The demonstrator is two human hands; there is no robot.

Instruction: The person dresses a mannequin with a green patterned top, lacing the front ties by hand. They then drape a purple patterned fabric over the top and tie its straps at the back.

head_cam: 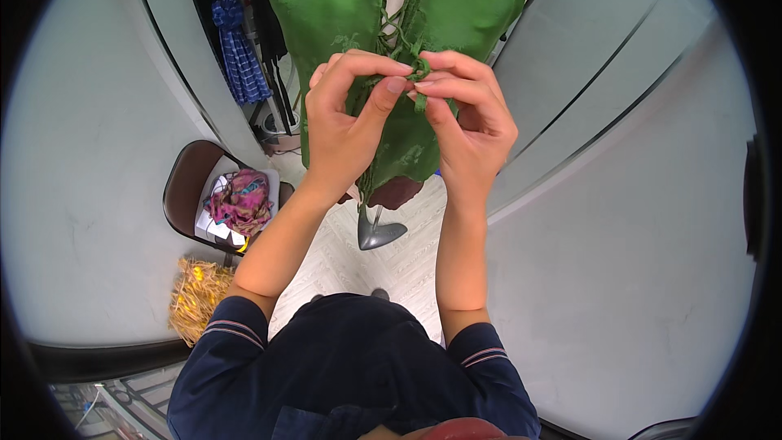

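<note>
Before me a green garment (336, 6) with laces down its middle hangs on a dress form. Between my fingertips, near the garment's centre opening, is a looped green fabric cord (421, 67). My left hand (348, 104) pinches the loop's left side with thumb and index finger. Thumb and fingers of my right hand (473, 110) grip the cord from the other side, a short end hanging below them. Above my hands, more green lacing (394, 18) crisscrosses a pale gap. Whether the cord is fully knotted is hidden by my fingers.
A brown folding chair (183, 189) at left carries a crumpled pink and purple cloth (244, 201). Below it is a straw-like bundle (195, 299). Blue checked cloth (238, 49) hangs at upper left. The form's grey metal foot (379, 235) stands on the floor. Pale panels (611, 195) rise on the right.
</note>
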